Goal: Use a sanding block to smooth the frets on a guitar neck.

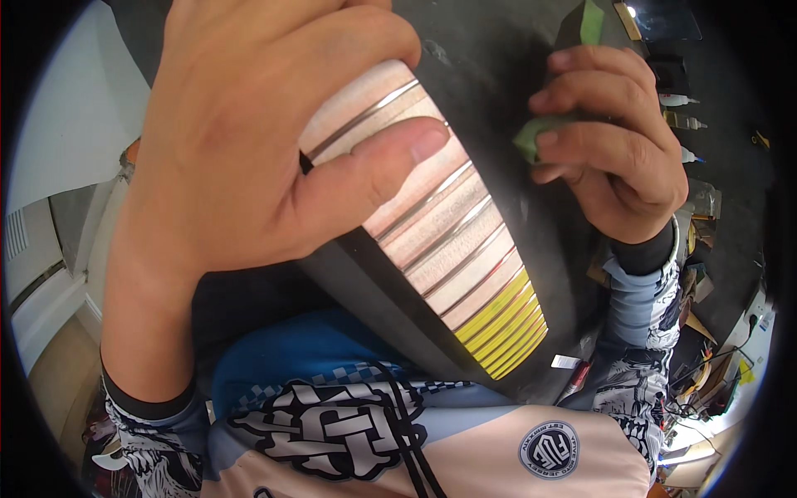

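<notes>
A guitar neck (461, 203) slants across the middle, its fretboard crossed by silver frets. Pale strips lie between most frets, and yellow strips cover the closely spaced ones at the near end. My left hand (232, 141) is closed around the far part of the neck, its thumb lying over the fretboard. To the right and apart from the frets, my right hand (627, 141) grips a green block (591, 23). The fingers hide the block's middle; one end sticks out beyond them and another green part shows under the fingertips.
Beneath is a dark work surface (490, 41). Small bottles (682, 120) line its right side, near a dark flat device (668, 21). A red tube (576, 378) and a white label (564, 362) lie near my body. Cables and clutter fill the lower right.
</notes>
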Motion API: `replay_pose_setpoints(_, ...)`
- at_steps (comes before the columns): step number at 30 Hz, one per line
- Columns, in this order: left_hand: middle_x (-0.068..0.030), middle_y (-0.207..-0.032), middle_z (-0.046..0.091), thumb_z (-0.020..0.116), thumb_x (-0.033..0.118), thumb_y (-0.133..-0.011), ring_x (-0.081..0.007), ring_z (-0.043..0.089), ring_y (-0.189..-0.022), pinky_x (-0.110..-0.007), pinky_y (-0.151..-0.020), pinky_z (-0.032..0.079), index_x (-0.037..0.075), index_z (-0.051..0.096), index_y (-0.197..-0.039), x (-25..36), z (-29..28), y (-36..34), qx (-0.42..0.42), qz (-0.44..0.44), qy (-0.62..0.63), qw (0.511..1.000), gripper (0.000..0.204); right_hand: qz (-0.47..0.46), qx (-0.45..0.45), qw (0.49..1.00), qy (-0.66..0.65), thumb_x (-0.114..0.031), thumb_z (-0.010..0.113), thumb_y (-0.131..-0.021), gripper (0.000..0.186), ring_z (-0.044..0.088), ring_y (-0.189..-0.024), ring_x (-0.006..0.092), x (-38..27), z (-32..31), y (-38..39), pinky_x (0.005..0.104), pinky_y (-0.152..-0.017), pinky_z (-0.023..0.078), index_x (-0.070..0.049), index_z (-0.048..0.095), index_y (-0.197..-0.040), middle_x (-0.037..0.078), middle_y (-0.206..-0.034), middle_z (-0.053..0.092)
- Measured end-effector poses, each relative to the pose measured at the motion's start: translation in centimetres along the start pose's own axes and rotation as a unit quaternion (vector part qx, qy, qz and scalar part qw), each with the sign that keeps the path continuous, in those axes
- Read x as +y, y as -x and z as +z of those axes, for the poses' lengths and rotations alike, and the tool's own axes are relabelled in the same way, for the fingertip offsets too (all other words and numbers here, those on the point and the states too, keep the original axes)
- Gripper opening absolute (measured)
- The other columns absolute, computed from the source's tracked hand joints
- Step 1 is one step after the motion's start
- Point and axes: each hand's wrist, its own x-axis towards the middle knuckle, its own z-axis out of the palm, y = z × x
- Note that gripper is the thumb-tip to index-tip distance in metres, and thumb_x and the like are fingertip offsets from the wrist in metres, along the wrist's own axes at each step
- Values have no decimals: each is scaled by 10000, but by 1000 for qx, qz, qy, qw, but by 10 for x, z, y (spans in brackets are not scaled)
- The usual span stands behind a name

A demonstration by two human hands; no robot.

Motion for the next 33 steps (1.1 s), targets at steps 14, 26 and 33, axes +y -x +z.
replay_pose_setpoints(14,-122,-987,650,731,306,-814,-320,609,-1006,-424,-922,423,37,707,-965,-1,-2,-3,-6,-3,-6,1000,310,-68,-65,995,-14,-176,753,-720,240,633,-1064,355,-8,-9,-6,505,-943,445,-112,785,-949,90,-1040,715)
replay_pose_setpoints(26,-121,-992,651,728,306,-815,-322,608,-1013,-424,-927,421,38,706,-969,2,1,6,-2,-14,2,1000,309,-29,-47,998,-9,-178,736,-715,236,630,-1055,344,-5,0,3,509,-888,454,-116,777,-939,77,-1008,720)
replay_pose_setpoints(33,-121,-995,651,726,305,-816,-322,608,-1017,-425,-930,420,39,706,-971,-1,16,18,-9,-22,16,1000,309,-10,-101,995,8,-210,734,-689,259,622,-1051,325,-14,0,2,469,-871,458,-127,790,-929,56,-1012,719)
